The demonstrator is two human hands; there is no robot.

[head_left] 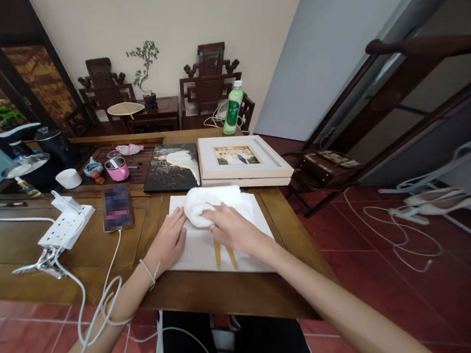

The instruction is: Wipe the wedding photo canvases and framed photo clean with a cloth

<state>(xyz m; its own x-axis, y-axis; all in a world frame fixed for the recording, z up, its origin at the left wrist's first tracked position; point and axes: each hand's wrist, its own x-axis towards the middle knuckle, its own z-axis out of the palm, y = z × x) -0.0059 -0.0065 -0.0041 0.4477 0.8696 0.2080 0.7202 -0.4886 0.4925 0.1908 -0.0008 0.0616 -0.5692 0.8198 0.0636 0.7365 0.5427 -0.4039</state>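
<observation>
White plastic power strip (64, 227), hard and box-shaped, lies at the left on the brown wooden surface (238, 296), and next to it is a flat rectangular phone (117, 208), whose screen is blurred. Further right, the left hand (169, 240) rests with the fingers extended on a thin, smooth white board (196, 249); its grip is not closed around anything. The thick white fluffy cloth (199, 204), folded into a rounded bundle, lies on the upper part of this board. I judge that it is light, soft and easy to squeeze, not slippery and not fragile; the thick near fold seems a good place to take hold, because single layers could come loose. The right hand (234, 229) has its grip clamped on this near fold, with the fingers sunk in the pile. Below the hand, two golden tapering shapes (218, 255) show on the board; I cannot tell their material. Behind, at the right, stands a smooth green bottle (233, 109) with a white cap, beside a deep, square-cornered frame (246, 176) of pale wood.
</observation>
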